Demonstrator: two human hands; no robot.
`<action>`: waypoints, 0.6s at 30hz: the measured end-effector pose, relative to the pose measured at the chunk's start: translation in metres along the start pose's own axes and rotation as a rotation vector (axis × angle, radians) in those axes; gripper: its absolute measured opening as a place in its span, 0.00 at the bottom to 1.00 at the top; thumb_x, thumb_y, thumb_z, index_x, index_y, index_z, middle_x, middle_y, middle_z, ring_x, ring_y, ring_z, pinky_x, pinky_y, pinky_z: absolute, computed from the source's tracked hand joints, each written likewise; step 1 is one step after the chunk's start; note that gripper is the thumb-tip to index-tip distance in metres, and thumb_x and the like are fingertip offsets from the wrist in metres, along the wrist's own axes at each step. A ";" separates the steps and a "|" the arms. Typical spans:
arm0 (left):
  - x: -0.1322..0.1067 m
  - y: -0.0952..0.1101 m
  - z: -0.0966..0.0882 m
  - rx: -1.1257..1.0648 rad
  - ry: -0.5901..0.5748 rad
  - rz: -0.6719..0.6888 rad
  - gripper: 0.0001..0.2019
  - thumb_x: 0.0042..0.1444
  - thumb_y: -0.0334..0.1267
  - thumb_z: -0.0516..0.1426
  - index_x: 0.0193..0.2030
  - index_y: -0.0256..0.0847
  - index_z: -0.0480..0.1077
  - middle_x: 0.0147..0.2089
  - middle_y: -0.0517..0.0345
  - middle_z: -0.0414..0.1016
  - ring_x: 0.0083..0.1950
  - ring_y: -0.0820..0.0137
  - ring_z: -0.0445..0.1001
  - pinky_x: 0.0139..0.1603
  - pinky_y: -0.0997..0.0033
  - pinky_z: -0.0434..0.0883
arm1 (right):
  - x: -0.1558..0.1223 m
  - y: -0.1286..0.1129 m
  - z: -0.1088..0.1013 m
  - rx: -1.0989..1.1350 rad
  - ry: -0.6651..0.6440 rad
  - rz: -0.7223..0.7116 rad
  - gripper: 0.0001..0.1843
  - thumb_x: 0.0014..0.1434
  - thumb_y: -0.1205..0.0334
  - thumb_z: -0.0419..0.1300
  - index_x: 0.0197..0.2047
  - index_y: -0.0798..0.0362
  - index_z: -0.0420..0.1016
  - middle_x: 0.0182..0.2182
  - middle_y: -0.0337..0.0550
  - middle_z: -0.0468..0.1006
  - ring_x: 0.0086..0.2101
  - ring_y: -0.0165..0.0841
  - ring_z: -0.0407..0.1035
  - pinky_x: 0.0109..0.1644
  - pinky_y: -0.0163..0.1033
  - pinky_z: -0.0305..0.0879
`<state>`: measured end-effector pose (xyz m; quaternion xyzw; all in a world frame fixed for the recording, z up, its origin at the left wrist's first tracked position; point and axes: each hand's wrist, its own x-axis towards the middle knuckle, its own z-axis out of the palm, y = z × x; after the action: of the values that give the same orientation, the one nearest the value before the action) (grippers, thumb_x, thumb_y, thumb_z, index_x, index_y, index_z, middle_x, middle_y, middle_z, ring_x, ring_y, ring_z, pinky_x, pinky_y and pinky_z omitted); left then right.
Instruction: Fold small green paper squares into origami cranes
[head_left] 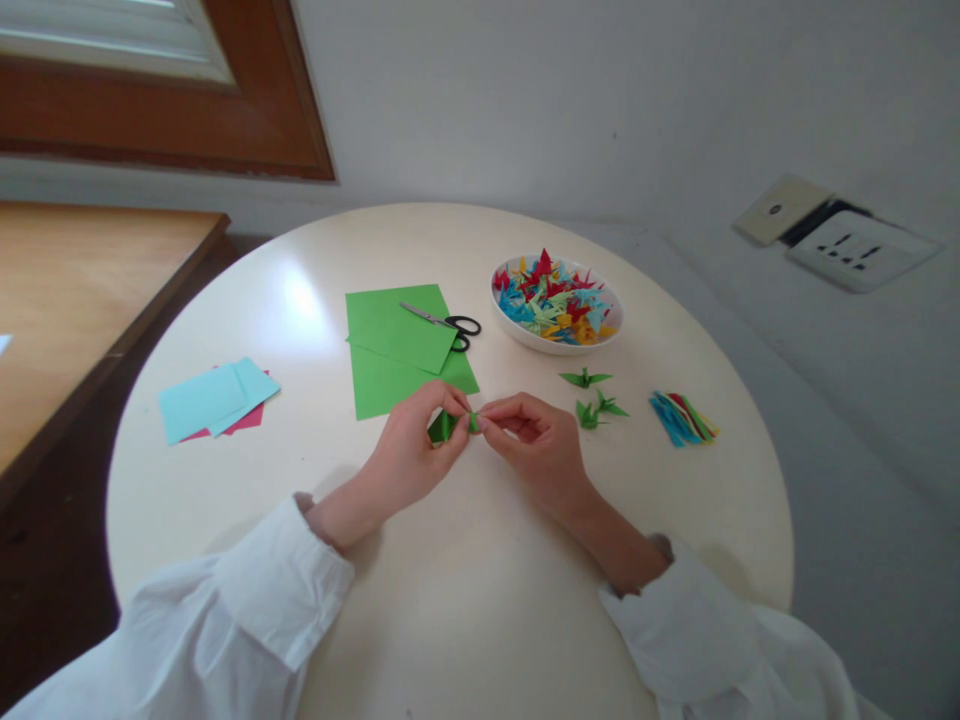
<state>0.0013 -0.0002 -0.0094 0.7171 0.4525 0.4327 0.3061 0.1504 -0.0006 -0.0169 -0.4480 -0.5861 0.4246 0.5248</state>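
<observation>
A small folded piece of green paper is pinched between my two hands, above the front edge of the green sheets. My left hand grips it with thumb and fingers, hiding part of it. The fingertips of my right hand close on its right end. Larger green paper sheets lie just beyond my left hand, with black-handled scissors resting on them. Several small green paper cranes sit to the right, past my right hand.
A white bowl full of colourful paper cranes stands at the back right. Coloured paper strips lie at the right. Light blue paper over red sheets is at the left. Wall sockets are on the right, and a wooden table stands left.
</observation>
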 end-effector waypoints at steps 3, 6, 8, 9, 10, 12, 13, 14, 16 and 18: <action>0.000 0.000 0.000 -0.015 0.001 0.001 0.05 0.50 0.29 0.52 0.28 0.42 0.59 0.34 0.57 0.71 0.34 0.73 0.70 0.32 0.73 0.65 | 0.000 0.000 0.000 -0.004 -0.004 0.003 0.06 0.45 0.61 0.65 0.24 0.53 0.73 0.23 0.39 0.77 0.25 0.29 0.72 0.31 0.35 0.72; 0.000 0.000 0.000 -0.010 -0.001 0.002 0.05 0.50 0.29 0.52 0.28 0.42 0.59 0.34 0.58 0.71 0.34 0.73 0.70 0.32 0.73 0.65 | 0.000 -0.001 0.000 -0.005 -0.001 0.002 0.05 0.45 0.62 0.64 0.24 0.53 0.73 0.23 0.39 0.77 0.25 0.29 0.71 0.31 0.34 0.72; 0.000 -0.001 0.000 -0.012 -0.001 0.004 0.05 0.51 0.29 0.52 0.28 0.41 0.60 0.34 0.57 0.71 0.34 0.73 0.70 0.33 0.73 0.65 | 0.000 -0.001 0.000 -0.005 0.003 -0.002 0.04 0.45 0.63 0.64 0.24 0.54 0.73 0.23 0.39 0.77 0.25 0.29 0.71 0.31 0.34 0.71; 0.000 -0.001 0.000 -0.013 -0.001 0.005 0.05 0.51 0.29 0.52 0.28 0.41 0.60 0.34 0.57 0.71 0.34 0.73 0.70 0.33 0.73 0.65 | 0.000 -0.001 0.000 -0.007 0.004 -0.004 0.04 0.45 0.63 0.64 0.24 0.54 0.73 0.23 0.39 0.77 0.25 0.29 0.71 0.31 0.34 0.71; 0.000 -0.001 0.000 -0.013 -0.001 0.007 0.05 0.51 0.28 0.52 0.28 0.41 0.60 0.34 0.57 0.71 0.34 0.73 0.69 0.33 0.73 0.65 | 0.000 -0.001 0.000 -0.009 0.003 -0.006 0.04 0.45 0.63 0.64 0.24 0.54 0.73 0.23 0.39 0.77 0.25 0.29 0.71 0.31 0.34 0.71; 0.000 -0.002 0.001 -0.008 -0.001 0.009 0.05 0.50 0.28 0.52 0.28 0.41 0.59 0.33 0.58 0.71 0.34 0.73 0.69 0.33 0.73 0.65 | 0.000 -0.001 0.000 -0.016 -0.004 -0.006 0.04 0.45 0.63 0.64 0.24 0.53 0.73 0.23 0.39 0.77 0.25 0.29 0.71 0.31 0.35 0.72; 0.000 -0.002 0.001 -0.003 -0.003 0.009 0.05 0.50 0.28 0.52 0.28 0.42 0.59 0.33 0.58 0.71 0.34 0.73 0.69 0.33 0.73 0.65 | 0.000 -0.001 0.000 -0.017 -0.005 -0.005 0.04 0.45 0.63 0.64 0.24 0.53 0.73 0.23 0.39 0.77 0.25 0.29 0.71 0.31 0.35 0.72; 0.001 -0.002 0.001 0.001 -0.003 0.009 0.05 0.50 0.28 0.52 0.28 0.42 0.59 0.33 0.58 0.71 0.33 0.73 0.69 0.33 0.73 0.65 | 0.000 -0.001 0.000 -0.017 -0.005 -0.006 0.05 0.45 0.62 0.64 0.24 0.53 0.73 0.23 0.39 0.77 0.25 0.29 0.71 0.31 0.35 0.72; 0.001 -0.002 0.001 0.003 -0.004 0.008 0.05 0.51 0.28 0.52 0.28 0.42 0.59 0.33 0.58 0.71 0.33 0.73 0.70 0.33 0.73 0.65 | 0.000 -0.001 0.000 -0.016 0.000 -0.010 0.05 0.45 0.62 0.64 0.24 0.53 0.73 0.23 0.39 0.77 0.25 0.29 0.71 0.31 0.34 0.71; 0.001 -0.001 0.000 0.013 -0.003 0.006 0.04 0.50 0.29 0.52 0.29 0.42 0.60 0.33 0.59 0.71 0.33 0.73 0.69 0.33 0.73 0.65 | 0.000 -0.001 0.000 -0.017 0.001 -0.012 0.04 0.45 0.62 0.64 0.25 0.53 0.73 0.23 0.39 0.77 0.25 0.29 0.71 0.31 0.34 0.71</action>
<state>0.0013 0.0009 -0.0103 0.7211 0.4528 0.4294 0.3010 0.1500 -0.0009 -0.0163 -0.4493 -0.5922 0.4162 0.5237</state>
